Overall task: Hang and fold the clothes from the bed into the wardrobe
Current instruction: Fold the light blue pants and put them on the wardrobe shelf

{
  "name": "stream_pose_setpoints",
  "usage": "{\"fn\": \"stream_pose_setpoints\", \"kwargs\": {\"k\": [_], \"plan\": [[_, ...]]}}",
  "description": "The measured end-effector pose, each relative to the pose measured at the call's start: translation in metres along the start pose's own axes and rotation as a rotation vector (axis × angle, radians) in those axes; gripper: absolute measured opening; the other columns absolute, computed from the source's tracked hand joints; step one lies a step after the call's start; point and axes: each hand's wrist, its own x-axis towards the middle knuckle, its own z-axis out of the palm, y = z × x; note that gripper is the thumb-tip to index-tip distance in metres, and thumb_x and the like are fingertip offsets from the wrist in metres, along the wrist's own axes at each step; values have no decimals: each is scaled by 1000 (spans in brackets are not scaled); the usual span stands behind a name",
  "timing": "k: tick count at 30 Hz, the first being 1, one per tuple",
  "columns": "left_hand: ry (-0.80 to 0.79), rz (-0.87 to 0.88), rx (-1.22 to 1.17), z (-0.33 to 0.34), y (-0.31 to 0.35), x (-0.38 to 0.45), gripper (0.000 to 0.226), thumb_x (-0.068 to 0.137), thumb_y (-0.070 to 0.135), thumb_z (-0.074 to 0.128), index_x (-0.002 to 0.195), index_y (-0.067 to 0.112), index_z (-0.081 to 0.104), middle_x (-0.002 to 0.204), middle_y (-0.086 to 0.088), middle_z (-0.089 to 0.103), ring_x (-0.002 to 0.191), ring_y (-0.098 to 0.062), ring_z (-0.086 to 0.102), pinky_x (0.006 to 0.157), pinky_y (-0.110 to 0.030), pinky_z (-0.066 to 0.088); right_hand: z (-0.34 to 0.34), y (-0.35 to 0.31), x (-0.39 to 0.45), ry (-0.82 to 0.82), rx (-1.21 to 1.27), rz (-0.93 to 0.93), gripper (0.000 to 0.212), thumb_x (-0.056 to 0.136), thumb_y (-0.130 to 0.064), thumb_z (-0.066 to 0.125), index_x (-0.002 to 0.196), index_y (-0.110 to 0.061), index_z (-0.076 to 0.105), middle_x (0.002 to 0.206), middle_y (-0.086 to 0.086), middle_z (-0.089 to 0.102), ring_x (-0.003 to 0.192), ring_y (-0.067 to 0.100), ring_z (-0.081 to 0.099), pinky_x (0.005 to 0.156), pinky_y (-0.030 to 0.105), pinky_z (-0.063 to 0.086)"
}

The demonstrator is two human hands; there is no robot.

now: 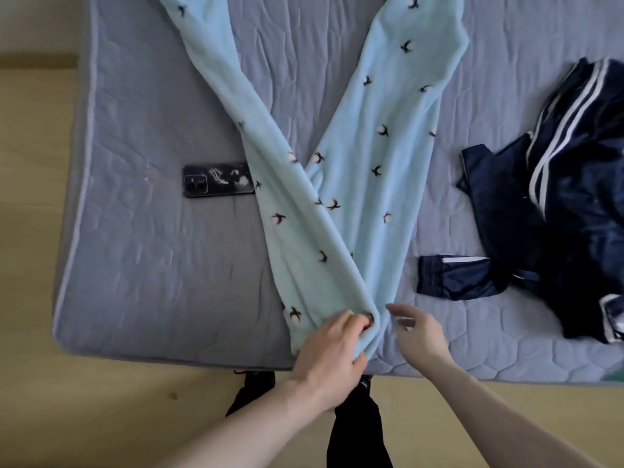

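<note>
Pyjama trousers (341, 184): pale blue, spread on the bed (152, 265) — legs crossed.
Left hand (332, 349): grips their near end at the bed's edge.
Right hand (418, 332): fingers relaxed, just beside the fabric — holding nothing.
Phone (217, 180): left of trousers.
Tracksuit (553, 197): right, crumpled.

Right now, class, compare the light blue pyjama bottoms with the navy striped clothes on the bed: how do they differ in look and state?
1. The pyjama bottoms are pale blue with small dark prints; the navy clothes are dark with white stripes.
2. The bottoms lie spread flat, legs crossing; the navy clothes lie crumpled in a heap.
3. The left hand grips the bottoms; no hand touches the navy clothes.
Both lie on the grey quilted mattress.
</note>
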Motion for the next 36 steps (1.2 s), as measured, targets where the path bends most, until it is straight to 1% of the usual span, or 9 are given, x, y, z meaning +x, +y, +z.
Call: {"fn": "stream_pose_setpoints", "kwargs": {"k": [3, 11, 13, 17, 20, 23, 26, 30, 36], "plan": [[-251, 16, 141, 22, 4, 5, 41, 90, 17, 56, 130, 24, 47, 124, 2, 48, 117, -24, 51, 84, -44, 52, 2, 3, 8, 15, 11, -20, 45, 95, 6, 44, 114, -24, 71, 107, -7, 71, 99, 8, 64, 79, 13, 45], [-713, -93, 295, 28, -38, 29, 52, 92, 27, 63, 141, 37, 48, 137, 2, 48, 127, -27, 52, 92, -42, 46, 11, -1, 26, -86, 34, 55, 47, 92, 4, 41, 119, -28, 64, 111, -6, 70, 106, 15, 66, 91, 29, 53], [-622, -176, 157, 5, -47, 48, 43, 90, 28, 62, 132, 40, 59, 132, 10, 59, 120, -20, 60, 92, -34, 48, 11, -10, 31, -73, 53, 41, 34, 99, -9, 48, 120, -30, 65, 109, -8, 71, 97, 9, 67, 79, 24, 51], [12, -429, -71, -58, -69, 111, 17, 86, 31, 64, 103, 33, 63, 99, 12, 68, 88, -18, 66, 72, -28, 47, 17, -36, 41, -131, 61, 9, 25, 93, -43, 68, 117, -38, 63, 101, -20, 70, 83, -6, 66, 67, 18, 48], [344, -576, -186, -97, -83, 167, 39, 81, 42, 74, 112, 25, 57, 108, 8, 61, 93, -15, 59, 76, -28, 40, 31, -52, 49, -164, -23, -20, 30, 83, -52, 75, 108, -43, 61, 100, -22, 68, 82, -3, 66, 68, 21, 49], [287, -736, -266, -115, -84, 209, 80, 76, 56, 78, 138, 17, 46, 126, 2, 58, 109, -21, 59, 83, -29, 40, 43, -63, 56, -168, -114, -54, 13, 87, -32, 67, 99, -28, 67, 93, -14, 69, 88, 13, 66, 73, 29, 53], [276, -770, -326, -115, -75, 234, 71, 77, 41, 80, 135, 16, 47, 127, -1, 62, 114, -28, 62, 89, -32, 47, 45, -62, 57, -145, 11, -30, 16, 79, -21, 54, 89, -15, 65, 86, 2, 71, 79, 26, 67, 73, 45, 60], [375, -475, -284, -113, -29, 251, 31, 84, 23, 67, 111, 16, 54, 98, -2, 70, 93, -27, 65, 77, -34, 51, 33, -54, 45, 9, 301, 29, 27, 71, -20, 41, 83, -1, 56, 77, 21, 65, 59, 23, 57, 56, 58, 56], [314, -7, -214, -81, 35, 256, 16, 82, 16, 62, 87, 19, 47, 69, -3, 61, 66, -27, 56, 64, -40, 47, 19, -32, 33, 201, 322, 145, 18, 78, -20, 42, 66, -23, 55, 60, -5, 61, 59, 21, 58, 56, 45, 56]]}}
